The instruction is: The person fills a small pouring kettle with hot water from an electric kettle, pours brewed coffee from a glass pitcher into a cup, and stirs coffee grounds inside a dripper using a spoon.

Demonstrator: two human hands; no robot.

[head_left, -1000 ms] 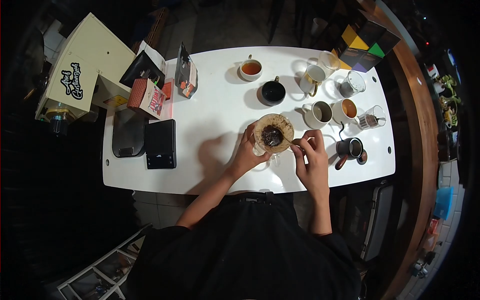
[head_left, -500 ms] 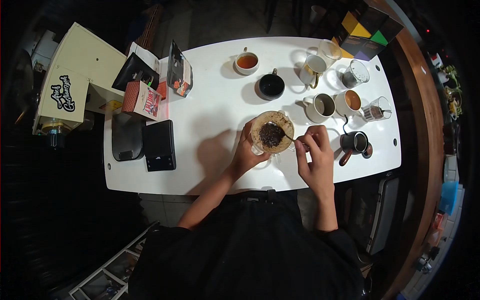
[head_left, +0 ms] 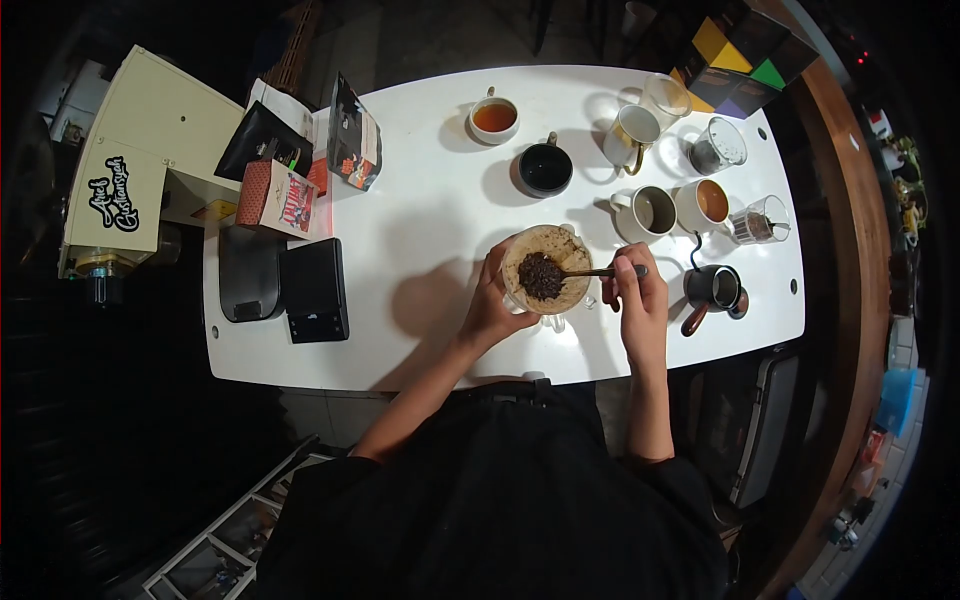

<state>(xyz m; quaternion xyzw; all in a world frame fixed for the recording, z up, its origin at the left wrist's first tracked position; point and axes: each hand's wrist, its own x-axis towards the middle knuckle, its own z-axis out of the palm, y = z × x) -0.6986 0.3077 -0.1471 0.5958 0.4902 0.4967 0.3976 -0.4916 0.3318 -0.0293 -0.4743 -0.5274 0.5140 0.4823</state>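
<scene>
My left hand (head_left: 492, 308) is closed round the left side of a coffee dripper, lined with a brown-stained paper filter (head_left: 578, 262). Dark wet coffee grounds (head_left: 541, 275) lie in the filter. Between the fingers of my right hand (head_left: 638, 290) is the handle of a spoon (head_left: 592, 272), held nearly level, its bowl end at the grounds. Clear glass (head_left: 553, 322) shows just below the dripper; most of what is under it is hidden. Right of my right hand stands a small black kettle (head_left: 712, 287) with a wooden handle.
Beyond the dripper are a black cup (head_left: 545, 170) and a cup of amber liquid (head_left: 494, 118). Several mugs and glasses crowd the right, including a white mug (head_left: 655, 212). At left are a black scale (head_left: 316, 290), coffee bags (head_left: 356, 135) and a cream grinder (head_left: 118, 150).
My right hand has turned and shifted slightly right, so the spoon lies flatter with more handle showing. The grounds look more heaped. My left hand keeps its hold.
</scene>
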